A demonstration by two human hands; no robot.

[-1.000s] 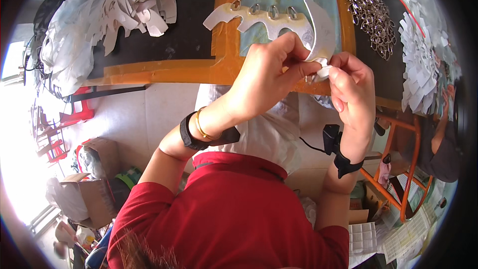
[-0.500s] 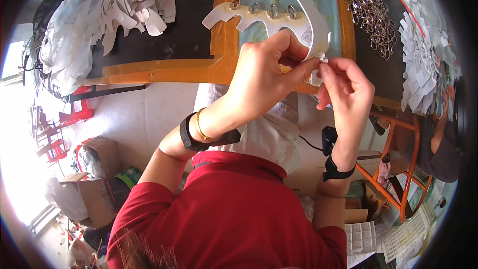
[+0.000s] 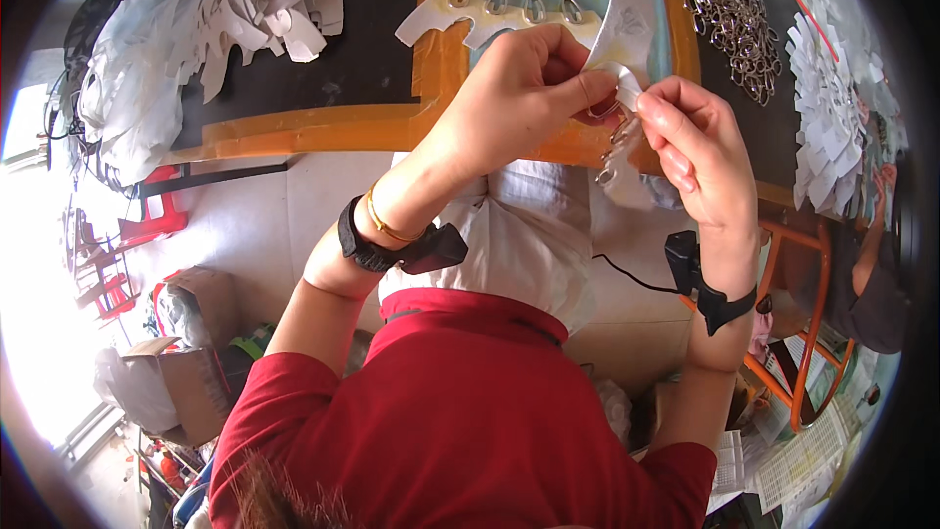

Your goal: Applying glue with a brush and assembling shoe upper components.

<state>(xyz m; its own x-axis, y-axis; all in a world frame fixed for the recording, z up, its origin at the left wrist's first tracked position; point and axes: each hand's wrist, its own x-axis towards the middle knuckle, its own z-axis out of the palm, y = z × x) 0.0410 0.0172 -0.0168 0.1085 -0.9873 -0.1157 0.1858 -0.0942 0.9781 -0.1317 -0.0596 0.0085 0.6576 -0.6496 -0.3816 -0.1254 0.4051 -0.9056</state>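
Between my two hands is a white sheet-material piece [image 3: 627,24], its broad curved end rising above my fingers. My left hand [image 3: 509,98] pinches it at a folded tab, where a metal ring partly shows under the fingers. The fingertips of my right hand [image 3: 707,152] are closed at the tab's right side. Below hangs the piece's lower part, blurred, with several small metal rings along it. Behind my left hand, a scalloped white strip [image 3: 431,20] lies on the table with several oval metal rings standing along its upper edge.
A heap of oval metal rings [image 3: 736,29] lies on the table at the right. Beyond it are stacked white cut pieces [image 3: 824,127]. More white pieces [image 3: 279,10] and a clear plastic bag [image 3: 132,88] sit at left. Another person's arm [image 3: 871,245] shows at far right.
Both hands have moved slightly, the right one outward and down. The held piece has turned, so its broad end stands higher and its ringed lower part now shows hanging below.
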